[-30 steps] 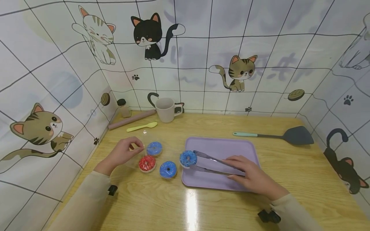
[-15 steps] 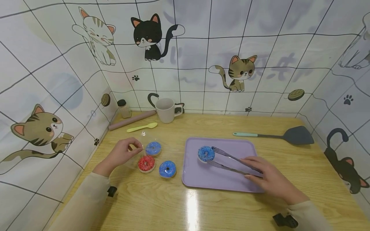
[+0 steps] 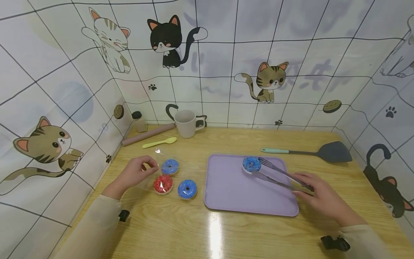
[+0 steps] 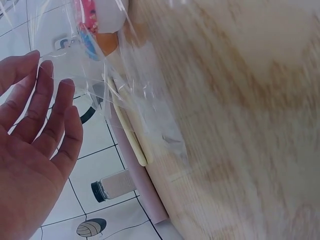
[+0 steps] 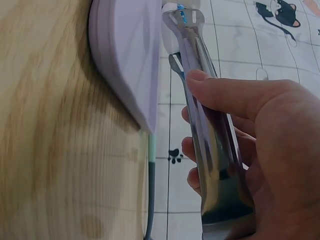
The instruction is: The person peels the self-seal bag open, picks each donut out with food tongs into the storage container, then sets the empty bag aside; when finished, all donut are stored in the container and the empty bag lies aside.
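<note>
**Blue donut carried deeper onto tray**

Since a second ago the tongs point(image 3: 281, 175) have taken the blue donut point(image 3: 251, 164) from the tray's point(image 3: 233, 194) left edge to its far right part; it now sits over the tray, pinched between the tips, so placing looks close. Right hand point(image 3: 323, 196) lies low at the tray's right edge, fingers curled round the tong arms, squeezing them. Left hand point(image 3: 134, 173) hasn't moved, by the clear wrapper point(image 3: 158, 153) beside three donuts point(image 3: 163, 183) on the table; fingers look relaxed, whether it pinches the wrapper I cannot tell.
</note>
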`<act>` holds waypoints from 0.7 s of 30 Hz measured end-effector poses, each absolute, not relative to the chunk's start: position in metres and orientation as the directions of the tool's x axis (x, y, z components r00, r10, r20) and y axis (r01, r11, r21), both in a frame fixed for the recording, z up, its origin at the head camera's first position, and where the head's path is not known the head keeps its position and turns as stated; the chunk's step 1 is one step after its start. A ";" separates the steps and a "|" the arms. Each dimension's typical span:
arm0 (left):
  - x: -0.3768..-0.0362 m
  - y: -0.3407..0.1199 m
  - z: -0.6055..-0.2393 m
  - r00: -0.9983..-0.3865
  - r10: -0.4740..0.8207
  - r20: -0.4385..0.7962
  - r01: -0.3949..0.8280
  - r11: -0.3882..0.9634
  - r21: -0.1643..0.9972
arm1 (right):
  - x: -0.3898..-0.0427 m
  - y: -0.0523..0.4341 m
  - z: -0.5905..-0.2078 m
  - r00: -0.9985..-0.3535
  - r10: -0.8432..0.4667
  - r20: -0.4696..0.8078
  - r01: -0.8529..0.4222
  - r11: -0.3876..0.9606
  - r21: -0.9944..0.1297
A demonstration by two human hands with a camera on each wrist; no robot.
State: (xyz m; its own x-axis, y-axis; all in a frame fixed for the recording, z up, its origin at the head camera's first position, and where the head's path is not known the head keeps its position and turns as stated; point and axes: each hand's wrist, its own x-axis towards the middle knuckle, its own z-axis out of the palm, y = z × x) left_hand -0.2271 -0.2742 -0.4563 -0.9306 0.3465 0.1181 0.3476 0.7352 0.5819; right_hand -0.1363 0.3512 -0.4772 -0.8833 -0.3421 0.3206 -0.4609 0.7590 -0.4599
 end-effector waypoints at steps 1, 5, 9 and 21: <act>-0.227 -0.274 -0.456 -0.931 0.347 0.118 0.348 0.735 0.582 | -0.136 0.355 -0.477 -0.887 -0.336 0.318 -0.453 0.768 -0.453; -0.227 -0.273 -0.455 -0.930 0.348 0.116 0.347 0.731 0.588 | -0.135 0.367 -0.481 -0.888 -0.324 0.327 -0.445 0.787 -0.428; -0.228 -0.272 -0.454 -0.928 0.355 0.118 0.352 0.725 0.591 | -0.132 0.378 -0.485 -0.882 -0.313 0.352 -0.445 0.800 -0.403; -0.229 -0.273 -0.458 -0.926 0.361 0.111 0.355 0.731 0.583 | -0.132 0.388 -0.491 -0.889 -0.310 0.337 -0.425 0.833 -0.354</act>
